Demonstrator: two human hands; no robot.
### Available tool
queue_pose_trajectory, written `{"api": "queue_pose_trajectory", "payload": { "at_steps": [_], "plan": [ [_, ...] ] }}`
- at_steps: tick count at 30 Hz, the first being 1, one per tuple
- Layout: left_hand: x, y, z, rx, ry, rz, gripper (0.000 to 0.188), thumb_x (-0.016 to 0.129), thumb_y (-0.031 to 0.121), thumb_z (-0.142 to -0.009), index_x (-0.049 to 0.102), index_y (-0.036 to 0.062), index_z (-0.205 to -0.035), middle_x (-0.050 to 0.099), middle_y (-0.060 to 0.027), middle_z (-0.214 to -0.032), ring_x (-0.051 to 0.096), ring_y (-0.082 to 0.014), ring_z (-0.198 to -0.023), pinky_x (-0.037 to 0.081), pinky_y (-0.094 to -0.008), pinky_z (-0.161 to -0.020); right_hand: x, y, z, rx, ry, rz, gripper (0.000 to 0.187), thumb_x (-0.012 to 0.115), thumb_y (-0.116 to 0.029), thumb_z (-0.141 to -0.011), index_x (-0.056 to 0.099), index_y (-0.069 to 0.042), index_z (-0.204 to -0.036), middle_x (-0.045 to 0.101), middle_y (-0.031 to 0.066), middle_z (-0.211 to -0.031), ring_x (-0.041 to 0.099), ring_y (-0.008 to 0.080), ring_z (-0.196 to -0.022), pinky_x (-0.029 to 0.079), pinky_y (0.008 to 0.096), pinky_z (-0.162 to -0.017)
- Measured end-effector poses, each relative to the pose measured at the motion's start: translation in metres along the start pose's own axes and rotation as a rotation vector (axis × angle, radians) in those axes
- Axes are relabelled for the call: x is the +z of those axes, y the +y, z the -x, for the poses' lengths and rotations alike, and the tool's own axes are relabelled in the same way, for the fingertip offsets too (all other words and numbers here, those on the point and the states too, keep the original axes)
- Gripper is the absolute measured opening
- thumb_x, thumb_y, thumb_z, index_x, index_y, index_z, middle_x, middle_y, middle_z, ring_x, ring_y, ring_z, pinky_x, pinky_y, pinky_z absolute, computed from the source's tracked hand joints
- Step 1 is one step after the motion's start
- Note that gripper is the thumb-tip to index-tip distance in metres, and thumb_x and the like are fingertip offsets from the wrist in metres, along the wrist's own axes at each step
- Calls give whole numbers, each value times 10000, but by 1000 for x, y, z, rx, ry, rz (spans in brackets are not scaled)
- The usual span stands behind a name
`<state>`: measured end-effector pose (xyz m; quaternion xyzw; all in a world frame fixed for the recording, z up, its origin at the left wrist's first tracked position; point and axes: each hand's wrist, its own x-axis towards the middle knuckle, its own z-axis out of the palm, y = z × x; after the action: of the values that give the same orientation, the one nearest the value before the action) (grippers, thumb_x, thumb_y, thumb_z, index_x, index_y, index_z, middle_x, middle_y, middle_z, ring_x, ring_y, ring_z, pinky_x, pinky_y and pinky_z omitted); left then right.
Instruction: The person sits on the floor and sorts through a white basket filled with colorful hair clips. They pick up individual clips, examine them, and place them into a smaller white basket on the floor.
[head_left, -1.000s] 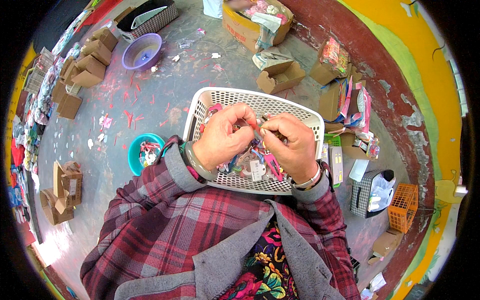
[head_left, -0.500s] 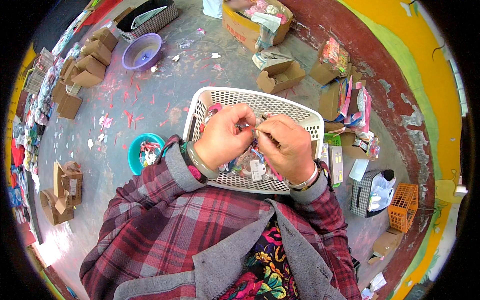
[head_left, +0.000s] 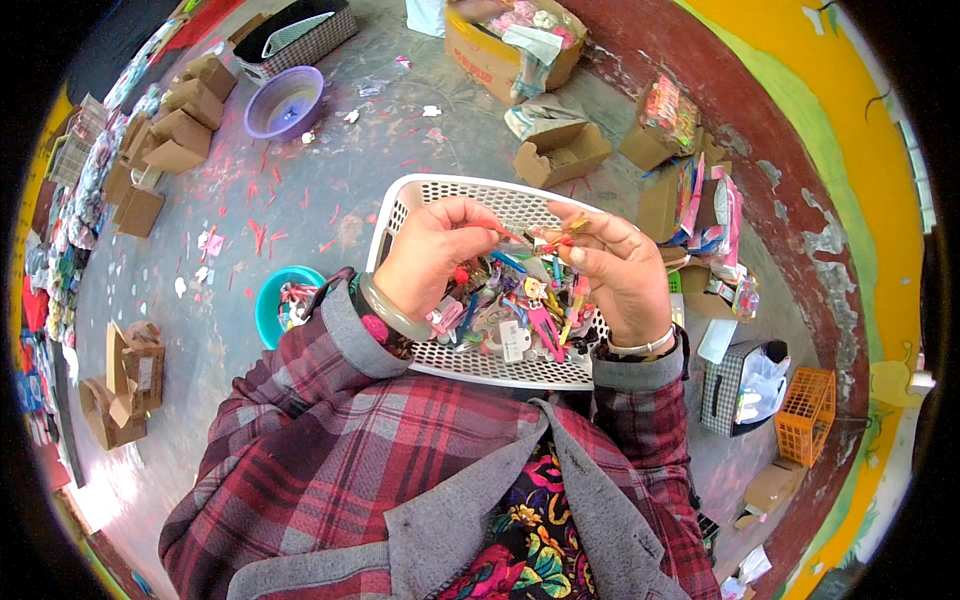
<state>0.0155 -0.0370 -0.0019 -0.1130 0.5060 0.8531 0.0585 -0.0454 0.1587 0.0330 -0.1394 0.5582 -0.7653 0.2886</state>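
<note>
Over a white perforated plastic basket (head_left: 470,368) on my lap, both hands work close together. My left hand (head_left: 425,260) is closed in a pinch on the end of a thin red strip (head_left: 508,233). Between the bent fingers of my right hand (head_left: 625,272) is a small red and yellow piece (head_left: 570,235), whose kind I cannot make out. Inside the basket lies a jumble of small colourful trinkets, among them a pink doll-shaped figure (head_left: 541,315) and a white tag (head_left: 514,341).
A teal bowl (head_left: 262,310) with small pieces stands at my left. Farther off are a purple basin (head_left: 285,104) and open cardboard boxes (head_left: 180,142). At my right are a checked bin (head_left: 722,385) and an orange crate (head_left: 806,415). Red scraps litter the floor.
My hands have moved apart, the right one shifting right and turning its fingers up. The thin red strip and the small red and yellow piece now show, as do more trinkets in the basket.
</note>
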Motion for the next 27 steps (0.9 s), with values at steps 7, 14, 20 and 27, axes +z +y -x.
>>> {"api": "queue_pose_trajectory", "payload": {
  "at_steps": [7,14,20,27],
  "plan": [
    [3,4,1,-76,-18,130,79,570,24,-804,581,13,-881,640,-60,-838,557,-87,-681,439,-203,-617,-9,7,-2,46,50,-210,280,533,-112,-871,542,21,-1117,628,107,-933,619,193,-878,494,252,-694],
    [0,0,-1,-73,-15,26,92,578,17,-791,589,3,-881,627,-47,-810,545,-77,-680,436,-204,-615,4,-2,8,-71,14,253,184,539,-115,-884,555,-1,-1027,591,63,-928,596,113,-763,483,208,-622],
    [2,-6,-1,25,-23,-151,77,571,5,-799,578,41,-866,608,-6,-808,540,-58,-666,429,-184,-593,27,-6,15,-346,52,639,133,600,41,-776,577,3,-901,605,55,-841,566,93,-699,472,223,-616],
    [4,-3,4,76,-44,-230,157,551,-7,-806,584,16,-958,600,8,-813,517,-41,-658,416,-170,-586,25,-5,12,-238,130,695,100,614,25,-756,608,7,-854,604,81,-778,576,130,-668,450,236,-586]
  ]
}}
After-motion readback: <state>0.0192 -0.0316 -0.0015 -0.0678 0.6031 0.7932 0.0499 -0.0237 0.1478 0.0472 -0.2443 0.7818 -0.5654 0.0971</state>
